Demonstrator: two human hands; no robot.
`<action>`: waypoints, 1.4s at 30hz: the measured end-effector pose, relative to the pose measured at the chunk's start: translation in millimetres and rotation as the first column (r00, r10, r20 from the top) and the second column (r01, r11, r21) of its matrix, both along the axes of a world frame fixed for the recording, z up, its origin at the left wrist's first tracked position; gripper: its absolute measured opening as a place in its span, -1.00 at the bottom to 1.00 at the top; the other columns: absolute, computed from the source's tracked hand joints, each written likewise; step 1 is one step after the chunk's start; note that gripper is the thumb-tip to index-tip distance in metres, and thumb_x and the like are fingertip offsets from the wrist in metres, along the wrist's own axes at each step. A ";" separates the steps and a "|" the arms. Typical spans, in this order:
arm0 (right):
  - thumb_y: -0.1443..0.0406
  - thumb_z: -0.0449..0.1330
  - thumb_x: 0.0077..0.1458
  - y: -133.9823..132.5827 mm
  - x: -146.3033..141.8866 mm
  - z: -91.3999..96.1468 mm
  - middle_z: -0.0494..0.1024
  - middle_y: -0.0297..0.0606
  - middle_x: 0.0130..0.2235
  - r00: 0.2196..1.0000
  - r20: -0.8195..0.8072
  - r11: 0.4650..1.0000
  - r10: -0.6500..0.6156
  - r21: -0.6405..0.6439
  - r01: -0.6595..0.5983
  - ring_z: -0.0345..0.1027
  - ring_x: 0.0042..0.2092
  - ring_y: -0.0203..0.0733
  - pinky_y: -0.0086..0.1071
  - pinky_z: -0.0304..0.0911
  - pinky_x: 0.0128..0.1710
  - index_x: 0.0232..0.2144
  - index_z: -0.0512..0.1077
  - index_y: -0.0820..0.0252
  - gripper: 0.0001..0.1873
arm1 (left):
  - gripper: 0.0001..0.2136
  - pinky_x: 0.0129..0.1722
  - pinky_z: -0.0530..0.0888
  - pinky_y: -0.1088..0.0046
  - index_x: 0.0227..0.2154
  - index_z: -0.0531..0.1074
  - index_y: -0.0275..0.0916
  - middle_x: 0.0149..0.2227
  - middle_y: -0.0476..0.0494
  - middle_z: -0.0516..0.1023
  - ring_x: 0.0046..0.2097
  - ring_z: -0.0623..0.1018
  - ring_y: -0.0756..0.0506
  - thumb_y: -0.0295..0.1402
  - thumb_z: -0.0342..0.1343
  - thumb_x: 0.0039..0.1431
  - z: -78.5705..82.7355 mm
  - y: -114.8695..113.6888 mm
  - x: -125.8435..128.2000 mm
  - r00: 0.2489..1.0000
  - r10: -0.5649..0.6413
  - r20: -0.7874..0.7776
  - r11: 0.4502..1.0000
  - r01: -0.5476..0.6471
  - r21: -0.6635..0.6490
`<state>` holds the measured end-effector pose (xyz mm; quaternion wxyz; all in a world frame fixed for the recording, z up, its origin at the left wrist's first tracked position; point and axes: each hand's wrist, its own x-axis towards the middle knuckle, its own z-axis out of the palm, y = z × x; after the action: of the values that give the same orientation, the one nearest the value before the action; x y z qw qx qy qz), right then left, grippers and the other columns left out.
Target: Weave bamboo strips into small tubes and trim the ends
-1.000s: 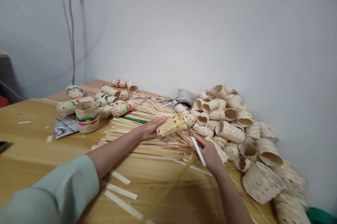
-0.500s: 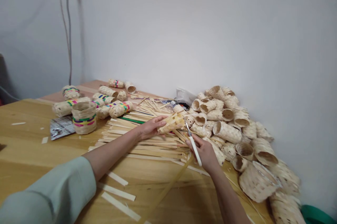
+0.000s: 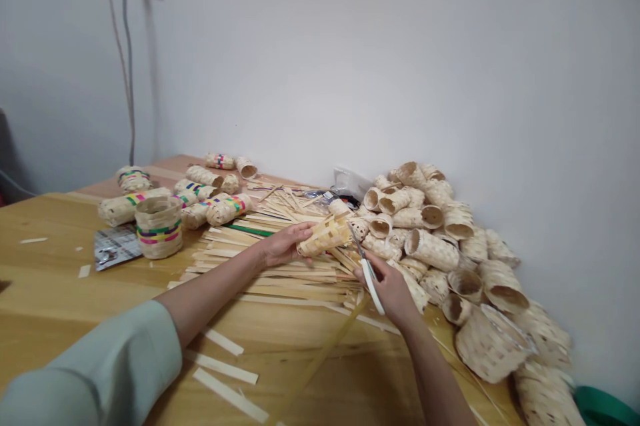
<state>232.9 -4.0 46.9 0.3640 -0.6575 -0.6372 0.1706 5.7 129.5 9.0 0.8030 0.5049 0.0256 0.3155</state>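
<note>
My left hand (image 3: 289,244) grips a small woven bamboo basket (image 3: 325,235) by its left end, holding it on its side above a layer of flat bamboo strips (image 3: 285,273). Scissors (image 3: 367,273) with white handles are in my right hand (image 3: 387,285). Their blades reach the ragged right end of the basket; whether they are closed on a strip is too small to tell. A long translucent yellowish strip (image 3: 320,359) slants from below my right hand toward the table's front.
A heap of plain woven baskets (image 3: 433,253) covers the right side, with a green container (image 3: 605,406) at the lower right. Colour-banded baskets (image 3: 159,226) and a printed packet (image 3: 117,246) lie on the left. Cut strips (image 3: 223,365) lie in front; a wall rises behind.
The scissors' handles have spread a little and turned in my right hand, the blades staying at the basket's end. My left hand keeps its hold, shifted only very slightly left.
</note>
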 end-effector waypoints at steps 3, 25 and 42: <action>0.04 0.20 -0.06 -0.1 -0.3 -0.8 0.54 -0.12 -0.01 1.000 -0.006 1.000 -0.019 0.014 0.019 0.40 -0.01 0.03 -0.17 0.27 0.01 0.02 0.45 0.23 -0.38 | -0.60 -0.40 0.55 0.44 0.05 0.31 -0.27 -0.10 -0.29 0.54 -0.24 0.59 -0.12 -0.29 0.13 0.17 -0.5 0.3 0.4 1.000 -0.023 -0.008 1.000 0.023 0.007; 0.08 0.22 -0.02 -4.4 0.8 -4.2 0.36 -0.43 -0.62 0.966 -0.237 0.988 0.102 -0.089 -0.126 0.13 -0.63 -0.33 -0.46 0.10 -0.65 0.07 0.41 0.19 -0.40 | -0.58 -0.51 0.46 0.57 -0.01 0.39 -0.35 -0.25 -0.24 0.57 -0.36 0.55 -0.04 -0.27 0.21 0.08 2.5 8.1 -5.5 0.998 0.047 -0.032 0.999 -0.048 -0.009; 0.00 0.15 0.00 -5.5 -10.7 4.7 0.62 -0.20 -0.21 0.998 0.053 0.996 0.035 0.084 -0.039 0.46 -0.20 -0.02 -0.28 0.32 -0.20 -0.14 0.55 0.19 -0.51 | -0.65 -0.56 0.49 0.55 -0.08 0.39 -0.33 -0.29 -0.21 0.57 -0.37 0.56 -0.06 -0.26 0.17 0.12 -2.2 5.3 -0.8 0.997 0.070 -0.036 0.997 -0.071 -0.028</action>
<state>222.3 -9.5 51.6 0.3717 -0.6337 -0.6652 0.1330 4.9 134.7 6.8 0.7982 0.4972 0.0620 0.3345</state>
